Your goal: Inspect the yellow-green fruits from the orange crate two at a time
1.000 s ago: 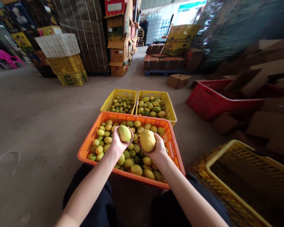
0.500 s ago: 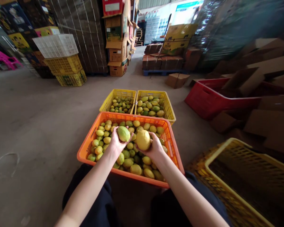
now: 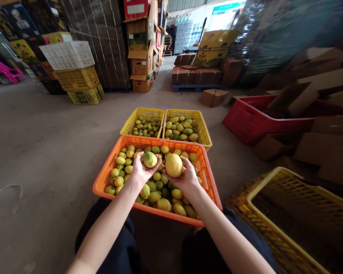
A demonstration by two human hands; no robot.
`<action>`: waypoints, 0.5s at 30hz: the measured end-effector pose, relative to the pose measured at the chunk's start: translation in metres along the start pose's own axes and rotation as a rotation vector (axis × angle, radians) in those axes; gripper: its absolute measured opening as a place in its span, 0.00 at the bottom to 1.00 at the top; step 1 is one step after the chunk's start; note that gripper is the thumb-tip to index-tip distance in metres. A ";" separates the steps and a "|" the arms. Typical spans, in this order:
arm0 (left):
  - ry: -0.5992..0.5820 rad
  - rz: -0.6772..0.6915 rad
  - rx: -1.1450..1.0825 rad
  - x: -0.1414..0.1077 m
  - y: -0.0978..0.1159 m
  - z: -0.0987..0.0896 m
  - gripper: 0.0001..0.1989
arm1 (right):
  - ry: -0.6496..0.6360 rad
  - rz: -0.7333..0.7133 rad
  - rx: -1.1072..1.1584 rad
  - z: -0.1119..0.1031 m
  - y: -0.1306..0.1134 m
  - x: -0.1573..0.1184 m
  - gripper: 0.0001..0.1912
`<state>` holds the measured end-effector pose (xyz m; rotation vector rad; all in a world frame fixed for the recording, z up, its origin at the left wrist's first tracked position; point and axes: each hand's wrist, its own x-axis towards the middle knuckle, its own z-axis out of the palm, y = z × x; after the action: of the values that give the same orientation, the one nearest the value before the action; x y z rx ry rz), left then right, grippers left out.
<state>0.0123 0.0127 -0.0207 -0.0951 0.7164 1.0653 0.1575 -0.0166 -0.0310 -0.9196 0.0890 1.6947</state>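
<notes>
My left hand [image 3: 141,169] cradles a green-and-yellow lemon [image 3: 150,160], its fingers curled beneath the fruit. In my right hand [image 3: 186,176] rests a larger, yellow lemon [image 3: 173,165], gripped from below and from the right side. Both hands are side by side above an orange plastic crate [image 3: 108,167], which holds many green and yellow lemons [image 3: 164,204]. My hands and forearms hide part of the fruit in it.
Beyond the orange crate stand two yellow crates of fruit, one on the left [image 3: 127,121] and one on the right [image 3: 204,127]. A yellow basket [image 3: 277,171] is at my right. Farther back lie a red bin [image 3: 240,118] with cardboard [image 3: 322,152] and stacked crates [image 3: 77,78].
The lemon in my left hand has turned, showing more yellow on its underside. The right-hand lemon has rotated too. Both hands have barely shifted.
</notes>
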 end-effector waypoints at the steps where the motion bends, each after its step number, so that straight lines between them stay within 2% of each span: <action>1: -0.003 -0.005 0.006 0.000 0.001 0.001 0.11 | -0.014 -0.010 0.025 0.001 0.000 0.000 0.11; 7: 0.051 -0.146 0.019 -0.001 0.001 0.004 0.16 | 0.030 0.003 0.100 0.003 -0.005 -0.001 0.14; 15: -0.051 -0.218 0.210 0.001 0.001 -0.004 0.28 | -0.035 0.081 0.012 -0.004 -0.006 0.002 0.25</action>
<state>0.0101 0.0125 -0.0240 0.0346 0.7497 0.7779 0.1644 -0.0147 -0.0324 -0.8872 0.1136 1.7825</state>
